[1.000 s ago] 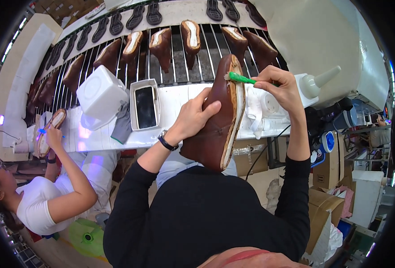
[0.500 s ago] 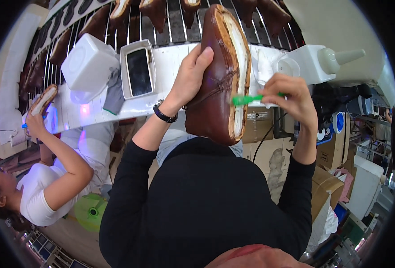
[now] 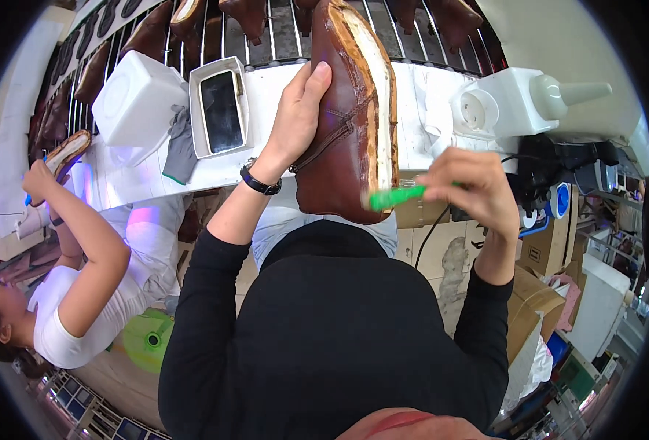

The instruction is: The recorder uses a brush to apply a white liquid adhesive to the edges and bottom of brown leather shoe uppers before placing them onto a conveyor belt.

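My left hand (image 3: 300,114) is closed round a dark brown leather shoe upper (image 3: 332,139), its thumb on the side. The underside is turned toward my right, with a pale middle strip and a tan rim showing. My right hand (image 3: 475,183) pinches a thin green brush (image 3: 399,196), slightly blurred. The brush's tip touches the underside near the end closest to me. Beyond my right hand stands a white plastic bottle (image 3: 511,103) with a long nozzle.
A white table (image 3: 266,92) bears a white jug (image 3: 134,99), a grey glove (image 3: 180,143) and an open box with a dark phone-like slab (image 3: 222,110). Behind it, a metal roller rack (image 3: 280,37) holds several brown shoe uppers. At left, a co-worker (image 3: 82,293) holds another shoe.
The brush has moved down along the underside toward the end near me. My left hand and the shoe have shifted slightly left and away. The co-worker's arm has shifted left.
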A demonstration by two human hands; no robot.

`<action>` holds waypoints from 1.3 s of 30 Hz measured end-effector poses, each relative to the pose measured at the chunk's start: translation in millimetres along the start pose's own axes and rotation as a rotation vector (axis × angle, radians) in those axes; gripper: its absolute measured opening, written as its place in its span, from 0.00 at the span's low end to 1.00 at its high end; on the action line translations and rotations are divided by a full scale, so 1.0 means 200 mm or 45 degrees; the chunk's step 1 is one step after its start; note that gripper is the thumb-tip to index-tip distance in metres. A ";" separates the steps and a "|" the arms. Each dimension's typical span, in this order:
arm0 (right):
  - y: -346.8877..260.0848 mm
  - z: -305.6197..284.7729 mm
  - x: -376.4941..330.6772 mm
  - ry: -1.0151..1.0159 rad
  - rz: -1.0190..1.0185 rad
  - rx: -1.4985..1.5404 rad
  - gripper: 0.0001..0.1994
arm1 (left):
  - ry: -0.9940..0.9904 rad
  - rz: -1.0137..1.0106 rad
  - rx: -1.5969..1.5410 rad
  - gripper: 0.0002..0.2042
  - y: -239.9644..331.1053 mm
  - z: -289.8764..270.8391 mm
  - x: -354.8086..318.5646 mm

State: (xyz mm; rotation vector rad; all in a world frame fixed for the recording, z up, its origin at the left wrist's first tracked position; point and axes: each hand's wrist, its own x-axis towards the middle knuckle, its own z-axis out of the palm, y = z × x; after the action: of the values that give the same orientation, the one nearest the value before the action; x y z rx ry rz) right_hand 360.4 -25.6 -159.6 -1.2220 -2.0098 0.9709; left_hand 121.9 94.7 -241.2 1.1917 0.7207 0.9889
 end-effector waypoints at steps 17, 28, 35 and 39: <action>0.03 -0.06 0.11 -0.075 0.042 0.108 0.06 | -0.039 -0.229 0.002 0.28 -0.08 -0.02 0.08; 0.00 -0.12 0.24 -0.291 -0.057 0.162 0.08 | -0.437 -0.942 -0.316 0.32 -0.19 0.10 -0.06; -0.03 -0.12 0.31 -0.305 -0.144 0.103 0.08 | -0.741 -1.022 -0.766 0.27 -0.26 0.18 -0.17; -0.04 -0.14 0.35 -0.329 -0.166 0.130 0.08 | -0.818 -0.990 -0.854 0.26 -0.26 0.20 -0.21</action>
State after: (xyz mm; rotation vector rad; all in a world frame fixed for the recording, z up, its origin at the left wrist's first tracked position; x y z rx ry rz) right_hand 349.8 42.7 -130.1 -0.9376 -2.1755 1.2003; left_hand 152.7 36.8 -282.9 0.4882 0.2387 0.1217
